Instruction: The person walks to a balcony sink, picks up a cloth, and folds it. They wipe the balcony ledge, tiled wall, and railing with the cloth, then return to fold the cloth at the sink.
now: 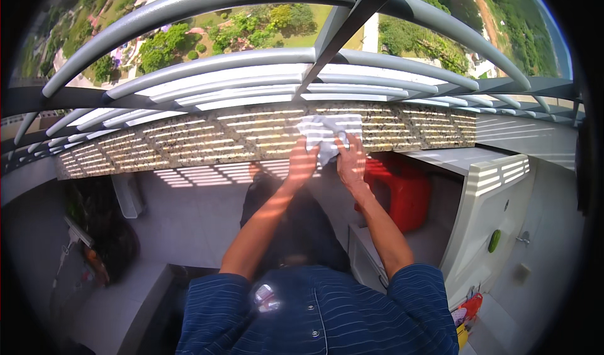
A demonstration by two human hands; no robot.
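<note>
A thin white cloth (328, 130), crumpled along its left and lower parts and flatter at the upper right, lies on the speckled granite ledge (220, 135) in front of me. My left hand (303, 161) holds its lower left side, fingers bent and partly hidden by glare and stripes of shadow. On the other side my right hand (351, 161) grips the cloth with thumb and fingers, a fold bunching between the two hands. Both forearms reach forward from my short blue sleeves.
Grey metal railing bars (251, 57) rise beyond the ledge, with trees and lawns far below. A red plastic stool (412, 197) stands at right, near a white sink (484, 213) and a green oblong object (495, 240). Dark items (107, 229) sit on the left floor.
</note>
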